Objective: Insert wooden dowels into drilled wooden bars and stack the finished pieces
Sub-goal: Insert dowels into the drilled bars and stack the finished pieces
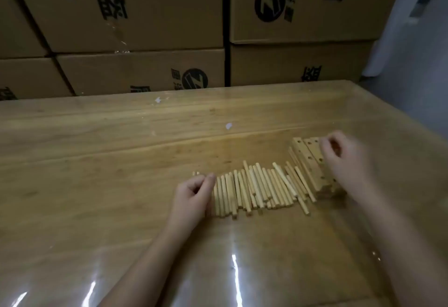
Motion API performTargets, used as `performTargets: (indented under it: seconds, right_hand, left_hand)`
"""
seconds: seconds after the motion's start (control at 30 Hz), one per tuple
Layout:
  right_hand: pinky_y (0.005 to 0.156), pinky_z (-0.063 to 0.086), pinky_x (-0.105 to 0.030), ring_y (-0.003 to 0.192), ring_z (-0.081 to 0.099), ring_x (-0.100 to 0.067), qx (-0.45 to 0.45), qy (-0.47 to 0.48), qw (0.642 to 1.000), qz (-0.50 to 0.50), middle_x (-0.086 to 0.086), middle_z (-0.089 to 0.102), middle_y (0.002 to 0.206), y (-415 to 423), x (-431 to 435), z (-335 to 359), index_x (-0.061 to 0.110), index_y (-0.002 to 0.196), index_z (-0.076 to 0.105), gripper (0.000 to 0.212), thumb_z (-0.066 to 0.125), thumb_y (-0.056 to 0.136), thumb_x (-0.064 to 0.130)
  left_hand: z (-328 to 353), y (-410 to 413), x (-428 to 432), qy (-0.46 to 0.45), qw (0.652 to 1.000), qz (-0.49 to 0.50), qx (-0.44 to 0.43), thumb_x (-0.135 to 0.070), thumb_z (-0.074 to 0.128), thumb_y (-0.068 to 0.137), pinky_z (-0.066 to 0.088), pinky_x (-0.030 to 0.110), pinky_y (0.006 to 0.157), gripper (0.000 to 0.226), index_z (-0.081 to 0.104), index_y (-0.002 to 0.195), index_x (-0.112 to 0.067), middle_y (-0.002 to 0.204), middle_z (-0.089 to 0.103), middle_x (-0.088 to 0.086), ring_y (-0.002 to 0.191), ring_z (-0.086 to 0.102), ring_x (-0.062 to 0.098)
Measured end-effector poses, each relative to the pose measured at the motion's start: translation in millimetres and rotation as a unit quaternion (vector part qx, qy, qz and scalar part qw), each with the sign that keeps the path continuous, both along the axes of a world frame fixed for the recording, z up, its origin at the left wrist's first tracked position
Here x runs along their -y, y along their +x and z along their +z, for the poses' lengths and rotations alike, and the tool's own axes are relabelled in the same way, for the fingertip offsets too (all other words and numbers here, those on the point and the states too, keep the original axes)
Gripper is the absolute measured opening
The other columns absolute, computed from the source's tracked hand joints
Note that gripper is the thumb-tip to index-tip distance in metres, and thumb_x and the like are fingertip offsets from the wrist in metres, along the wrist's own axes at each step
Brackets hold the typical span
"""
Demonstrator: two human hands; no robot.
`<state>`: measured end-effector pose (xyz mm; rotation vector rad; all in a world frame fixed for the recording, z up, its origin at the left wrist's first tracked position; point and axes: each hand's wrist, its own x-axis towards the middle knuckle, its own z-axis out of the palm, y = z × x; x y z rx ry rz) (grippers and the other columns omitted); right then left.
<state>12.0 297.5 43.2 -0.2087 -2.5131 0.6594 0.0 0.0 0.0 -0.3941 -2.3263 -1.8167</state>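
- stacked cardboard boxes (135, 15) with dark printed logos fill the background, right behind the far edge of a wooden desk (97, 149) covered in a glossy clear sheet (235, 275).
- the dowels (257, 187) lie in a loose row near the middle of the desk, mostly side by side, a few crossing at the right end.
- the drilled bars (308, 158) sit just beside the dowels on the right, a small leaning pile with the holes facing up.
- the left hand (194, 195) rests at the left end of the row with its fingers curled against the outermost dowels; whether it has one pinched cannot be told.
- the right hand (346, 161) is blurred; its fingers curl over the far end of the bars and seem to grip the top one.
- progress, judged from the layout: very early — no bar shows a dowel in its holes and no finished stack is in view, so inserting and stacking are all left to do.
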Motion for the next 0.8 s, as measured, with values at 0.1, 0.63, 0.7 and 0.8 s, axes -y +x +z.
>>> performTargets:
  seconds: [0.1, 0.63, 0.7, 0.8]
  right_hand:
    - [0.068, 0.043, -0.030, 0.088, 0.057, -0.024, 0.151, -0.054, 0.970, -0.184, -0.006, 0.058, 0.100, 0, -37, -14, 0.017, 0.115, 0.058, 0.037, 0.049, 0.090, 0.043]
    - [0.053, 0.040, -0.026, 0.070, 0.054, -0.011, -0.035, -0.190, 0.961, -0.196, 0.003, 0.062, 0.092, 4, -27, -10, 0.024, 0.103, 0.058, 0.028, 0.054, 0.087, 0.047]
    - [0.054, 0.039, -0.024, 0.074, 0.054, -0.006, -0.087, -0.276, 0.950, -0.120, 0.009, 0.060, 0.090, 3, 3, 8, 0.024, 0.107, 0.058, 0.029, 0.053, 0.088, 0.045]
    - [0.076, 0.050, -0.032, 0.091, 0.060, -0.011, -0.007, -0.436, 0.899, 0.028, 0.008, 0.065, 0.097, -4, 63, 26, 0.024, 0.112, 0.061, 0.030, 0.052, 0.088, 0.041]
  left_hand:
    - [-8, -3, 1, 0.035, 0.996, 0.084, -0.012, -0.012, 0.056, 0.095, 0.026, 0.022, 0.046, 0.052, 0.032, 0.049, -0.005, 0.046, 0.029, -0.002, 0.045, 0.029, 0.006]
    - [-18, -1, 1, 0.029, 0.997, 0.070, -0.024, -0.013, 0.056, 0.094, 0.024, 0.021, 0.046, 0.052, 0.034, 0.048, -0.020, 0.045, 0.028, -0.009, 0.045, 0.028, 0.003]
    - [-14, -2, -4, 0.010, 0.998, 0.050, -0.028, -0.012, 0.057, 0.093, 0.027, 0.022, 0.048, 0.050, 0.035, 0.048, -0.015, 0.046, 0.032, -0.007, 0.046, 0.031, 0.004]
    - [-2, -4, -11, 0.012, 0.999, 0.031, -0.016, -0.018, 0.058, 0.093, 0.035, 0.019, 0.051, 0.042, 0.048, 0.052, -0.010, 0.046, 0.047, -0.007, 0.046, 0.042, 0.002]
